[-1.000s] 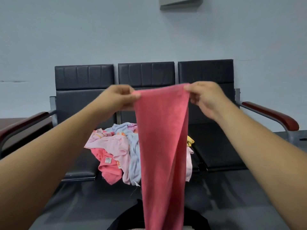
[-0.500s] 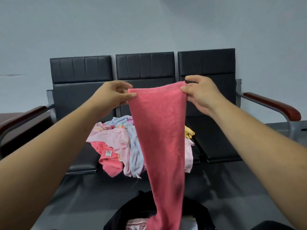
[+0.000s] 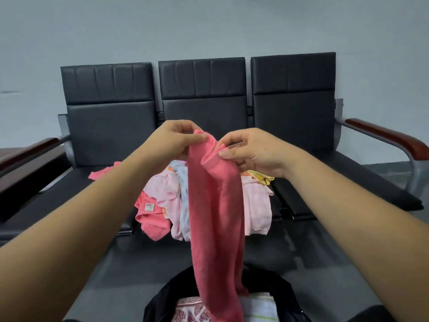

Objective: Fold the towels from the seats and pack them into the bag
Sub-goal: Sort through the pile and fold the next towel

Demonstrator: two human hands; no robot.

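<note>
1. A pale grey-blue wall [image 3: 209, 26] stands behind a row of three black seats [image 3: 109, 135] with a wooden armrest [image 3: 385, 135] at each end. Dark floor [image 3: 130, 263] lies in front of them.
2. Your left grip [image 3: 174, 138] pinches the top edge of the red towel [image 3: 216, 205] between thumb and fingers, up in the air before the middle seat's back.
3. Your right grip [image 3: 253, 152] pinches that same top edge, thumb and curled fingers on a rolled fold. The two grips are close together but apart.
4. The red towel hangs narrow and bunched, straight down past the front edge of the middle seat. Its lower end reaches the open mouth of the black bag [image 3: 267, 284] on the floor.
5. Inside the bag a patterned pink towel [image 3: 190, 310] and a white towel [image 3: 257, 303] lie side by side.
6. A pile of unfolded towels [image 3: 167, 194] in pink, pale blue, coral and yellow covers the middle seat and spills over its front edge. You also have one pink piece [image 3: 102, 174] on the left seat.
</note>
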